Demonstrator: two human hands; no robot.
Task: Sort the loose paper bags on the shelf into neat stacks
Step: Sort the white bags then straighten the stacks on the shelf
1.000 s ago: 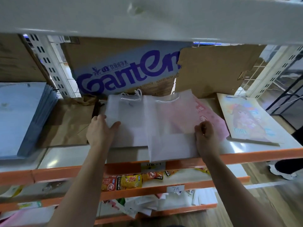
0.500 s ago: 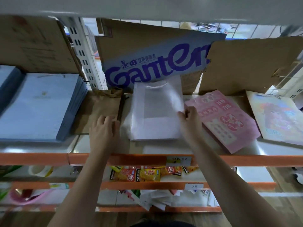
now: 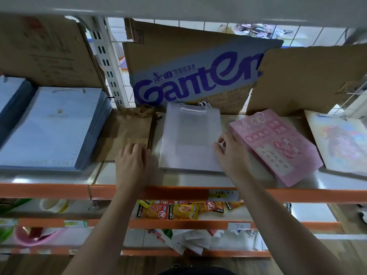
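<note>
Far left on the shelf (image 3: 198,180) lies a tidy pile of blue bags (image 3: 53,128). Next to it is a brown kraft bag (image 3: 127,132). The left hand (image 3: 132,163) lies flat on that bag's near right corner, fingers straight and close together, just beside the left edge of the white bags (image 3: 190,135).

Those white bags sit mid-shelf in a low stack. Their long axis runs from 12 to 6, with the cord handles toward 12, against the Ganten carton (image 3: 194,76). The right hand (image 3: 232,153) is at the stack's right edge, around 3 o'clock. Its thumb and forefinger are curled there, but I cannot tell whether they pinch a bag or only touch it.

The step looks like squaring up this stack. It would go best with both palms closing on the long side edges together, then a nudge from 6 to level the bottoms, keeping every handle at 12.

The pink bag (image 3: 274,143) lies askew just right of that hand, handles near 11 and bottom near 5, and probably wants turning next. An illustrated bag (image 3: 341,141) lies beyond it.
</note>
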